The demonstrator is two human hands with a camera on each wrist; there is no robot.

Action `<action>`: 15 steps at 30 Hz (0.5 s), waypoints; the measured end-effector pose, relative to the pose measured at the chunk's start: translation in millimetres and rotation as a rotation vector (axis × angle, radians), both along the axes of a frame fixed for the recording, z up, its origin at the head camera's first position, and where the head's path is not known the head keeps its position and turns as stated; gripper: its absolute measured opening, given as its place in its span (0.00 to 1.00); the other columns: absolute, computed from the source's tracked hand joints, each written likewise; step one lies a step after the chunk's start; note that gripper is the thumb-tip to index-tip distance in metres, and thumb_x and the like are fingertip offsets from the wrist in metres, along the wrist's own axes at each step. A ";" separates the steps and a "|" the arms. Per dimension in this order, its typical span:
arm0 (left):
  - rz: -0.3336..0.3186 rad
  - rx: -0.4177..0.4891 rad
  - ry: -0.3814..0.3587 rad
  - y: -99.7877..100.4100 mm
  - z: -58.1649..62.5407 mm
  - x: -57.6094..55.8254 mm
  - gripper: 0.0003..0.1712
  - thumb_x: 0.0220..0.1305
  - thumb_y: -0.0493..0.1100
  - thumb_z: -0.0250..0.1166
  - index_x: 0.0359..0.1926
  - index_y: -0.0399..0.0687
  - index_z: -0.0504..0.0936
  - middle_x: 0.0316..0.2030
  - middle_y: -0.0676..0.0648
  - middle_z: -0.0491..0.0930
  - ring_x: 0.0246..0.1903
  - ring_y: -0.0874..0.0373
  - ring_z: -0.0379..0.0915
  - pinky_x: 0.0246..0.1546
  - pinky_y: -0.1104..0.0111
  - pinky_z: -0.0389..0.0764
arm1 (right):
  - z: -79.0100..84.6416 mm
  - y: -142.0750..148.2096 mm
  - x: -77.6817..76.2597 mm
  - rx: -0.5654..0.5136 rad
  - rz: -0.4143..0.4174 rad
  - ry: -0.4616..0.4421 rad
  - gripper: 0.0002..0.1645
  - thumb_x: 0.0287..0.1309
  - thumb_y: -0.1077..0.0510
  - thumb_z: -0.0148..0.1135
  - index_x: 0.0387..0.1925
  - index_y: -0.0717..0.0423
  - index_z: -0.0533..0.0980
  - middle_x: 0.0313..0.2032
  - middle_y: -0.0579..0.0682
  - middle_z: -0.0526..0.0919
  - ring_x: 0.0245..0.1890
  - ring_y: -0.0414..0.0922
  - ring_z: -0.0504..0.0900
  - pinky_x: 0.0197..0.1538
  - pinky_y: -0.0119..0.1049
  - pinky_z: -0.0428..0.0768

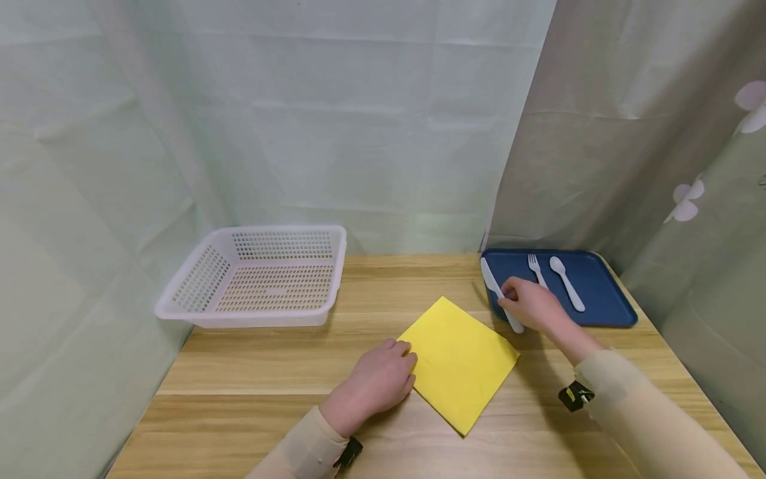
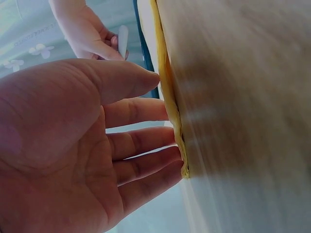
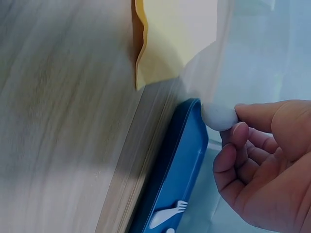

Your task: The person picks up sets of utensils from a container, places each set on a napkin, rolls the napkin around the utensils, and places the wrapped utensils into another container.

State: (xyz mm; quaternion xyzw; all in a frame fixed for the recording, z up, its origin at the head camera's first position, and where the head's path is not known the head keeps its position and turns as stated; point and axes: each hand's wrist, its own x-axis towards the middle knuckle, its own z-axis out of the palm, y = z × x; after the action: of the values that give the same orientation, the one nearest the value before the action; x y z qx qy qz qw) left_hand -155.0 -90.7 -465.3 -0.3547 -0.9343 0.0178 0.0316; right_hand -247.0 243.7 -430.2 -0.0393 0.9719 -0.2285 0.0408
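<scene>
Tabletop [image 1: 239, 379], cloth [image 2: 168, 92] edge-on in left-wrist view

The right hand [image 3: 274, 177] pinches a white handle [image 3: 218, 116]. Near its fingers lies a blue tray [image 3: 187, 153] bearing a white fork [image 3: 165, 217]; farther off, a yellow cloth [image 3: 172, 36].

- Head view: your right hand [image 1: 531, 305] hides part of the knife [image 1: 492, 278] and fork [image 1: 535, 267].
- Your left hand [image 1: 380, 376] hides one corner of the yellow cloth [image 1: 461, 366].
- Your sleeves [image 1: 652, 419]: cut off below.
- Right wrist view: tray [image 3: 181, 162] cut off.
</scene>
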 end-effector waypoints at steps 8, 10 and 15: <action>-0.001 -0.005 0.000 0.2 -0.9 -0.3 0.15 0.74 0.51 0.72 0.52 0.47 0.89 0.56 0.45 0.84 0.50 0.51 0.79 0.49 0.62 0.86 | 2.0 -10.4 9.2 0.010 0.027 0.016 0.13 0.76 0.57 0.68 0.51 0.63 0.81 0.43 0.56 0.88 0.41 0.52 0.85 0.49 0.53 0.84; -0.002 -0.006 0.001 0.0 -0.9 -0.1 0.15 0.75 0.51 0.72 0.52 0.47 0.89 0.56 0.45 0.84 0.50 0.51 0.79 0.49 0.62 0.86 | 2.7 -12.9 12.2 0.010 0.042 0.027 0.12 0.76 0.57 0.68 0.51 0.63 0.81 0.44 0.56 0.89 0.42 0.52 0.86 0.50 0.53 0.84; -0.001 -0.015 0.006 0.1 -0.6 -0.1 0.15 0.75 0.51 0.71 0.53 0.46 0.89 0.56 0.45 0.85 0.51 0.50 0.80 0.49 0.62 0.86 | 2.8 -19.9 19.0 0.006 0.076 0.040 0.12 0.77 0.58 0.68 0.53 0.63 0.81 0.45 0.57 0.89 0.44 0.53 0.87 0.50 0.54 0.85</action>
State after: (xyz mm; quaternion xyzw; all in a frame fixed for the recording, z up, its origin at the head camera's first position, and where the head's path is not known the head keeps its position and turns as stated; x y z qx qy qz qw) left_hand -155.2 -90.7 -465.9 -0.3552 -0.9339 0.0260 0.0319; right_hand -228.0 223.9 -427.4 -0.0804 0.9711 -0.2229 0.0302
